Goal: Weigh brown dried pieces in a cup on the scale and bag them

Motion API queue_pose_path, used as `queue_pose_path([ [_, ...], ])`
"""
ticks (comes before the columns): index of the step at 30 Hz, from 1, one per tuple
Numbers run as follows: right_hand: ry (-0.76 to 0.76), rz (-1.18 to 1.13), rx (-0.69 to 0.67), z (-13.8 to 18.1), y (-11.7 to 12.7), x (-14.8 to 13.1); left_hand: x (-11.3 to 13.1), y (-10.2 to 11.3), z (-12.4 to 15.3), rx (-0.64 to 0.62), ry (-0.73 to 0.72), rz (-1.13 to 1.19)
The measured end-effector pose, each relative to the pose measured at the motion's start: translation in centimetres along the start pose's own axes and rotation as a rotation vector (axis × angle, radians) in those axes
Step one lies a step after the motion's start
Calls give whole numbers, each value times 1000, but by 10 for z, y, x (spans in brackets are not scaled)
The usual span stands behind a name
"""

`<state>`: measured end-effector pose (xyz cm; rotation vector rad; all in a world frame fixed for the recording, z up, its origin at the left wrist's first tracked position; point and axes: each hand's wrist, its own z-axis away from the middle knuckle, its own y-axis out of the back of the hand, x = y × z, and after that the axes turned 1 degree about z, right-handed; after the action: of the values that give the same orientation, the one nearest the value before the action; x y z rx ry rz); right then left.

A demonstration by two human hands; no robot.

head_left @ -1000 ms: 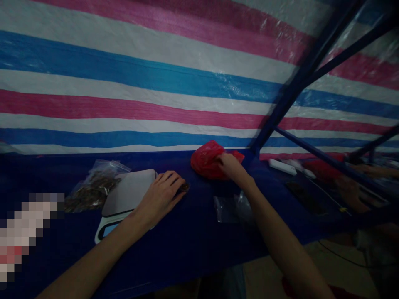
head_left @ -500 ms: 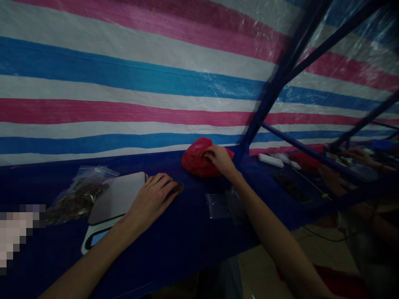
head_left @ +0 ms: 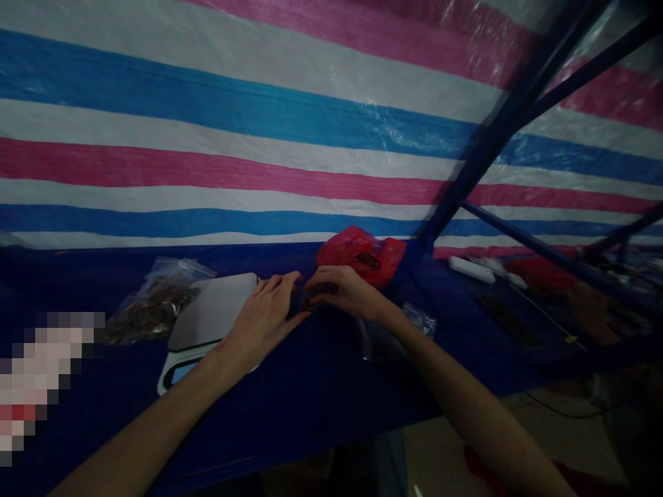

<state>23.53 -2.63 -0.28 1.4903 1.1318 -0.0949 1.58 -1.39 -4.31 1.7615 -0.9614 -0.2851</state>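
My left hand and my right hand meet above the blue table top, both pinching a small dark brown piece. Their fingers hide most of it. Just behind my right hand lies a crumpled red plastic bag, with brown contents showing through it. My left wrist passes over the front of a white digital scale. Left of the scale lies a clear zip bag of dried brown pieces. A small clear zip bag lies partly under my right wrist.
A striped pink, blue and white tarpaulin wall stands behind the table, braced by blue metal poles. Farther right are a white power strip and a dark flat object. A pixelated patch covers something at the left.
My right hand has left the red bag and moved left to join my left hand at the brown piece. The piece is lifted from the table, and the bag's brown contents now show.
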Motion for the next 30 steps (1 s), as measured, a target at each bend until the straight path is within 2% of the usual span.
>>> queue_pose_path([
  [6, 6, -48, 25, 0, -4, -2, -1, -2, 1, 28, -44, -29],
  [10, -15, -104, 124, 0, 6, -6, -1, -1, 1, 5, -41, -2],
  [12, -69, -27, 251, 2, 17, -1, 0, 0, 0, 4, -34, 9],
  [14, -188, 169, 394, 5, 31, 12, 1, 1, 0, 8, -44, 0],
  [15, -274, 299, 424, 8, 37, 20, 1, 1, 0, 2, -59, -10],
  [16, -367, 429, 403, 11, 42, 30, 2, 2, 0, -10, -77, -19],
  [18, -528, 632, 240, 17, 48, 49, 4, 4, -1, -34, -114, -33],
  [20, -607, 725, 93, 22, 49, 65, 6, 5, -2, -54, -134, -37],
  [21, -620, 741, 66, 23, 48, 71, 6, 5, -2, -58, -138, -36],
  [25, -604, 727, 84, 21, 45, 82, 4, 3, -2, -45, -159, -31],
  [30, -597, 724, 136, 22, 57, 77, 0, 0, -1, -6, -168, -34],
])
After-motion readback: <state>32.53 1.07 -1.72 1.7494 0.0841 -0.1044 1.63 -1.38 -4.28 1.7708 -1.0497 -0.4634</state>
